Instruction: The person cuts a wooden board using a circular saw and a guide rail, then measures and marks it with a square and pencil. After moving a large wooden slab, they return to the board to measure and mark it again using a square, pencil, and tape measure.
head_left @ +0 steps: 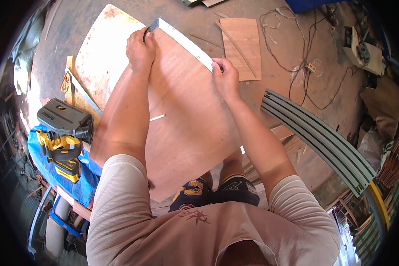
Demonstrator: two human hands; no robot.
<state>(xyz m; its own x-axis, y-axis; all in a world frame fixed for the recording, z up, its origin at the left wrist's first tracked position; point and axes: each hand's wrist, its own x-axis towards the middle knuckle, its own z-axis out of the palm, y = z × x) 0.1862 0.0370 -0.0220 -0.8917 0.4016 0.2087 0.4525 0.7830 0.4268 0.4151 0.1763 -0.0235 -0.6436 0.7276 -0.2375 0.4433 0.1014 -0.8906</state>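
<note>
A large reddish-brown wooden panel (188, 119) lies in front of my body, with a white-and-grey strip (184, 43) along its far edge. My left hand (140, 49) is closed round the panel's far left corner, at the strip's dark end. At the strip's right end, my right hand (226, 76) grips the panel's edge between thumb and curled fingers. A short pale stick (157, 117) rests on the panel. Under the panel's left side is a stained white board (104, 42). A metal square (85, 93) lies by its edge.
A yellow-and-black power tool (64, 133) sits on blue plastic (42, 157) at the left. A long grey metal rail (317, 137) slants down the right. Beyond it are cables (303, 53) and a box (363, 53). A smaller wooden sheet (241, 40) lies on the floor ahead.
</note>
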